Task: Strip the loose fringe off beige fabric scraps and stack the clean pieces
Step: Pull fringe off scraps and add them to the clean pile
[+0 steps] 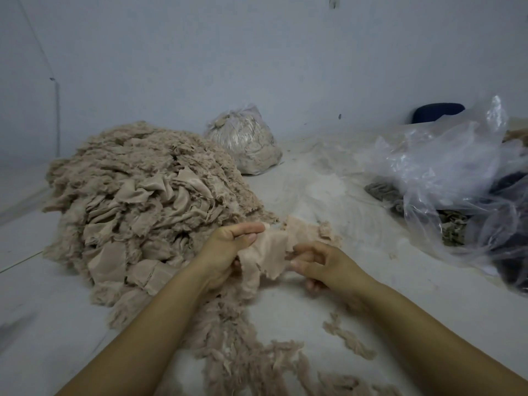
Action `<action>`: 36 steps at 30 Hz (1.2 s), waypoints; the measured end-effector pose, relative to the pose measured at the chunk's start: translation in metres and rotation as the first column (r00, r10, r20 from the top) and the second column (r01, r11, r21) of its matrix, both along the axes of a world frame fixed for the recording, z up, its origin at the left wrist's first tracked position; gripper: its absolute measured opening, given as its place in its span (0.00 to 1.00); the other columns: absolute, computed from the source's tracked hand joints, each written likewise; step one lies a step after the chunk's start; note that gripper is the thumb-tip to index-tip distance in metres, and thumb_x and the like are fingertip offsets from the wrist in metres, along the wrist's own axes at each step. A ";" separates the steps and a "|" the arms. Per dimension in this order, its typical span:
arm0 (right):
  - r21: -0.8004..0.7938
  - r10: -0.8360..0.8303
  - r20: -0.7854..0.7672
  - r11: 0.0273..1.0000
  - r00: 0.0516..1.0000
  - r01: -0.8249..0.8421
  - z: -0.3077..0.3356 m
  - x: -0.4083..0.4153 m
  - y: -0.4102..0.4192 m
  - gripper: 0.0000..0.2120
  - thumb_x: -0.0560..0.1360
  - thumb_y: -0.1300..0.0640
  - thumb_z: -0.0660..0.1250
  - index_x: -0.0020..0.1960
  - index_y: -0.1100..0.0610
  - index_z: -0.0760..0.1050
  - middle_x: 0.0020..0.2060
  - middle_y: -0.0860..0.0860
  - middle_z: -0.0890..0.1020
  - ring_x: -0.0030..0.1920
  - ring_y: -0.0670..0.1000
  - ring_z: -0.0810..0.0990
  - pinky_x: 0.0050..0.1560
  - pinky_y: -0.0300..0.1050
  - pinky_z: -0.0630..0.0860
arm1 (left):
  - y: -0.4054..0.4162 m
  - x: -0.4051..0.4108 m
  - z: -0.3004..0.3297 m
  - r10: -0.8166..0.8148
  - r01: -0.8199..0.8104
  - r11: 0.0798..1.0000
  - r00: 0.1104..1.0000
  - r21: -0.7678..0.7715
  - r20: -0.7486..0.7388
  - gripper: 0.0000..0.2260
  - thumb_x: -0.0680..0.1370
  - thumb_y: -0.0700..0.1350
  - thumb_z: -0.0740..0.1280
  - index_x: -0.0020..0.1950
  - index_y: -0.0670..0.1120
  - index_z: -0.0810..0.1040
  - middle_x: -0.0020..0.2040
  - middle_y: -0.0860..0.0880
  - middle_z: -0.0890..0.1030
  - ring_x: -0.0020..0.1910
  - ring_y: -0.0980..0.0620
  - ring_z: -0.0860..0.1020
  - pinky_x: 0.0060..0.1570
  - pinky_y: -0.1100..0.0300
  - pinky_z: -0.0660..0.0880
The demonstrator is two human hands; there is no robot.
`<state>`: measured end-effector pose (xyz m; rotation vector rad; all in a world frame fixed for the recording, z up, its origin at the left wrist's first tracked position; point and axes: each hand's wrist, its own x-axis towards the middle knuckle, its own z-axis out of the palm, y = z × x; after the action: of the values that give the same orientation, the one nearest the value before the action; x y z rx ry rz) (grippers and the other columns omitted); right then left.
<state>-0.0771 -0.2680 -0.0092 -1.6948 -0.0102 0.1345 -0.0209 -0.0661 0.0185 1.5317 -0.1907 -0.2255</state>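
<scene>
Holding beige scrap (pixel 270 252) between hands, long axis left-right: left hand (pixel 225 252) grips left end, right hand (pixel 320 262) pinches fringed right edge; scrap pile (pixel 137 201) left.

Two bare arms reached in from the near edge, one from the near left and one from the near right. They came close together in the middle. The left hand (pixel 225 252) was turned with its palm facing right. Its first finger pointed straight to the right, and its thumb lay just under it, pinching the cloth scrap (pixel 268 252). The right hand (pixel 317 265) sat just to the right, a little nearer. Its fingers were curled toward the left, and its fingertips held the other edge of the same scrap. Both wrists were nearly straight.
</scene>
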 end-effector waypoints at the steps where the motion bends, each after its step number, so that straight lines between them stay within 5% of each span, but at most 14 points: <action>1: 0.058 0.005 -0.005 0.998 1.000 -0.004 0.000 0.002 0.005 0.11 0.72 0.58 0.73 0.53 0.52 0.76 0.35 0.49 0.82 0.27 0.46 0.77 0.29 0.38 0.75 | -0.002 0.000 -0.001 -0.023 0.023 1.000 1.000 -0.003 -0.002 0.11 0.77 0.31 0.62 0.51 0.42 0.81 0.37 0.51 0.83 0.33 0.52 0.72 0.29 0.65 0.70; 5: 0.027 0.033 -0.033 0.999 0.999 -0.032 -0.004 0.003 0.008 0.03 0.73 0.62 0.71 0.40 0.59 0.80 0.24 0.53 0.79 0.23 0.46 0.76 0.27 0.37 0.75 | 0.002 0.003 0.000 0.024 -0.029 0.997 0.997 0.068 0.075 0.14 0.77 0.30 0.61 0.45 0.46 0.82 0.46 0.53 0.83 0.46 0.56 0.78 0.50 0.62 0.76; 7: -0.023 0.055 -0.029 0.998 0.998 -0.056 -0.008 0.002 0.003 0.05 0.72 0.63 0.72 0.37 0.60 0.81 0.25 0.53 0.80 0.24 0.46 0.76 0.27 0.37 0.75 | 0.008 0.007 0.000 0.085 -0.088 0.995 0.995 0.047 0.060 0.15 0.78 0.30 0.60 0.45 0.46 0.82 0.41 0.51 0.83 0.37 0.65 0.78 0.34 0.71 0.74; 9: -0.090 0.092 -0.044 0.991 0.995 -0.096 -0.011 -0.002 -0.004 0.04 0.71 0.62 0.73 0.38 0.60 0.83 0.27 0.54 0.81 0.25 0.47 0.78 0.29 0.38 0.77 | 0.019 0.013 0.000 0.171 -0.171 0.985 0.985 -0.001 0.016 0.14 0.79 0.32 0.59 0.47 0.45 0.81 0.31 0.52 0.80 0.20 0.63 0.69 0.18 0.70 0.64; 12: -0.137 0.181 -0.153 0.970 0.972 -0.202 -0.008 -0.009 -0.001 0.11 0.67 0.46 0.76 0.41 0.54 0.85 0.34 0.52 0.85 0.28 0.48 0.81 0.29 0.38 0.77 | 0.024 0.018 -0.001 0.157 -0.158 0.987 0.987 0.015 0.037 0.12 0.79 0.32 0.59 0.51 0.44 0.81 0.32 0.53 0.79 0.18 0.60 0.66 0.17 0.70 0.61; 14: -0.152 0.132 -0.126 0.977 0.983 -0.151 -0.001 -0.006 0.010 0.22 0.59 0.31 0.71 0.41 0.48 0.85 0.39 0.52 0.86 0.29 0.53 0.81 0.30 0.40 0.77 | 0.014 0.011 -0.001 0.062 -0.060 0.997 0.998 -0.057 0.031 0.13 0.78 0.30 0.59 0.49 0.43 0.81 0.34 0.52 0.82 0.21 0.62 0.71 0.20 0.72 0.66; 16: -0.070 0.030 -0.059 0.997 0.998 -0.035 0.006 0.001 0.022 0.31 0.59 0.27 0.68 0.47 0.51 0.84 0.44 0.54 0.86 0.39 0.56 0.84 0.41 0.45 0.80 | 0.003 0.001 -0.004 -0.069 0.073 0.991 0.997 -0.114 0.036 0.12 0.77 0.30 0.60 0.49 0.43 0.81 0.35 0.53 0.83 0.25 0.63 0.76 0.24 0.73 0.70; 18: 0.122 -0.070 -0.033 0.990 0.997 0.074 0.009 0.009 0.032 0.29 0.65 0.34 0.69 0.52 0.57 0.82 0.47 0.56 0.85 0.46 0.55 0.85 0.50 0.48 0.80 | -0.005 -0.004 -0.006 -0.180 0.184 0.974 0.983 -0.132 0.042 0.10 0.76 0.34 0.64 0.54 0.42 0.80 0.38 0.50 0.84 0.30 0.59 0.80 0.29 0.69 0.75; 20: 0.272 -0.246 0.011 0.933 0.969 0.234 0.010 0.014 0.041 0.17 0.74 0.48 0.70 0.50 0.63 0.79 0.44 0.59 0.85 0.41 0.55 0.83 0.44 0.49 0.79 | -0.012 -0.006 -0.008 -0.112 0.114 0.978 0.994 -0.172 0.019 0.13 0.73 0.41 0.67 0.57 0.46 0.77 0.44 0.48 0.84 0.36 0.55 0.82 0.34 0.63 0.78; 22: 0.267 -0.426 0.138 0.885 0.894 0.380 0.009 0.017 0.048 0.11 0.78 0.56 0.65 0.42 0.63 0.75 0.34 0.57 0.80 0.35 0.52 0.76 0.36 0.45 0.73 | -0.023 -0.009 -0.010 0.053 -0.081 0.972 0.990 -0.220 -0.127 0.14 0.73 0.52 0.67 0.55 0.47 0.77 0.44 0.47 0.82 0.35 0.53 0.82 0.30 0.61 0.77; 25: 0.239 -0.519 0.264 0.852 0.813 0.466 0.008 0.023 0.057 0.13 0.79 0.56 0.63 0.38 0.60 0.70 0.30 0.54 0.70 0.31 0.47 0.68 0.32 0.41 0.66 | -0.043 -0.019 -0.017 0.037 -0.073 0.990 0.962 -0.123 -0.270 0.18 0.78 0.58 0.61 0.50 0.44 0.80 0.40 0.45 0.84 0.34 0.50 0.82 0.31 0.56 0.78; 28: 0.219 -0.554 0.297 0.832 0.778 0.509 0.005 0.028 0.058 0.15 0.80 0.55 0.62 0.38 0.63 0.68 0.28 0.53 0.67 0.29 0.46 0.64 0.32 0.43 0.63 | -0.055 -0.020 -0.024 0.221 -0.234 0.969 0.963 -0.077 -0.152 0.16 0.83 0.47 0.56 0.56 0.36 0.75 0.45 0.36 0.81 0.38 0.46 0.81 0.37 0.53 0.80; 32: 0.260 -0.553 0.290 0.831 0.781 0.492 -0.003 0.028 0.049 0.15 0.80 0.56 0.62 0.37 0.63 0.68 0.28 0.51 0.68 0.28 0.43 0.66 0.29 0.39 0.65 | -0.052 -0.016 -0.028 0.379 -0.374 0.923 0.924 -0.092 0.047 0.12 0.83 0.46 0.54 0.58 0.44 0.75 0.50 0.45 0.81 0.47 0.49 0.80 0.47 0.60 0.78; 36: 0.261 -0.536 0.325 0.843 0.779 0.471 -0.008 0.029 0.054 0.16 0.80 0.58 0.62 0.37 0.65 0.69 0.28 0.51 0.69 0.28 0.43 0.67 0.29 0.36 0.65 | -0.057 -0.014 -0.031 0.452 -0.450 0.892 0.879 -0.046 0.155 0.11 0.83 0.44 0.54 0.48 0.46 0.74 0.40 0.49 0.79 0.36 0.55 0.76 0.31 0.68 0.72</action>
<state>-0.0481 -0.2144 -0.0171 -1.4760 0.1375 -0.5996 -0.0345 -0.1235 -0.0129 1.5422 0.0429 0.2736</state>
